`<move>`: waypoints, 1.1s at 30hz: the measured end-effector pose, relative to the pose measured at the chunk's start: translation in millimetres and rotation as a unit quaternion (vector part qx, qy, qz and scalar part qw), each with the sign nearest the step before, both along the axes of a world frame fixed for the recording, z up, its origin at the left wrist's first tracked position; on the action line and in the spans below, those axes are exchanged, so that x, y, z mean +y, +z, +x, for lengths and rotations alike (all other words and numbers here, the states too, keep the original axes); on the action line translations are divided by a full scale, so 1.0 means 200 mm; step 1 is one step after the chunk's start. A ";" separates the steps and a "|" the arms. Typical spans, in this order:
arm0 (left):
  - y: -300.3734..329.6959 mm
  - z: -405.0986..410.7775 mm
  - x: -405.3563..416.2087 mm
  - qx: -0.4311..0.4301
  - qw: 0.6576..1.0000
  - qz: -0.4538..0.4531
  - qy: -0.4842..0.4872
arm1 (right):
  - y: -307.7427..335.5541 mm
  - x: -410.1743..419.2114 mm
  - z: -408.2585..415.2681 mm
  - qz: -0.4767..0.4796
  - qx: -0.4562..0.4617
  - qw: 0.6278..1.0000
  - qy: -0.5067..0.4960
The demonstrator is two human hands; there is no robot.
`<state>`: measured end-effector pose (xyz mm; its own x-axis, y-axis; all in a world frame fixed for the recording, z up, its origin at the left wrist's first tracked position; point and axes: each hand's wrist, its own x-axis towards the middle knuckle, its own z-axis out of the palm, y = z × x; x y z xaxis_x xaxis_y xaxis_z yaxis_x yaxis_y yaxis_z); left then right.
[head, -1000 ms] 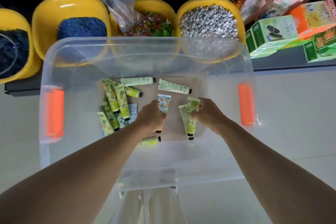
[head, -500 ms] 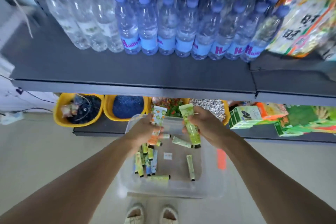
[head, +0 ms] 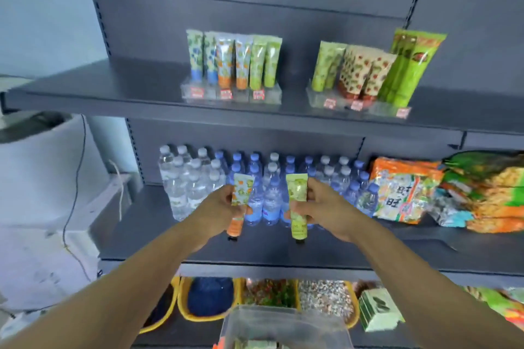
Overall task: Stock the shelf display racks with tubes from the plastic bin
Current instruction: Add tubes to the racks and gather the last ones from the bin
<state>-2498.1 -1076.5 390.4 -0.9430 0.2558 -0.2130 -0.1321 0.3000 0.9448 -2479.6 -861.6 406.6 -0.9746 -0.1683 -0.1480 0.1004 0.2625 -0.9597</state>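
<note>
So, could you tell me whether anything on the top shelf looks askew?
Yes: in the right display rack, the tall green tubes lean left instead of standing upright. The left display rack looks tidy.

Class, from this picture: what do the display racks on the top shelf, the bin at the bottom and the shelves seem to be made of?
Display racks: probably clear hard plastic; the shelf shows through them and their edges glint.
Bin: translucent, slightly cloudy plastic; the items behind it show through blurred.
Shelves: likely painted metal, matt dark grey, with slotted uprights at the back.
</note>
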 end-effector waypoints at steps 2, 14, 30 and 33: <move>0.14 -0.01 -0.04 0.037 0.999 0.006 -0.002 | 0.15 -0.03 0.00 0.008 0.029 1.000 -0.001; 0.66 -0.10 -0.11 0.179 0.984 -0.013 -0.014 | 0.65 -0.07 -0.08 0.116 0.176 0.975 -0.073; 0.92 -0.46 -0.14 0.231 0.967 -0.071 0.083 | 0.94 -0.03 -0.79 0.251 0.300 0.908 -0.151; 0.96 -0.53 -0.19 0.248 0.962 -0.055 0.095 | 0.95 -0.07 -0.90 0.252 0.316 0.899 -0.167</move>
<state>-2604.2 -1114.0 582.1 -0.9630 0.0707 0.2601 0.2654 0.4164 0.8696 -2660.6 -876.1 595.7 -0.8749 0.0823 0.4773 -0.2691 0.7368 -0.6203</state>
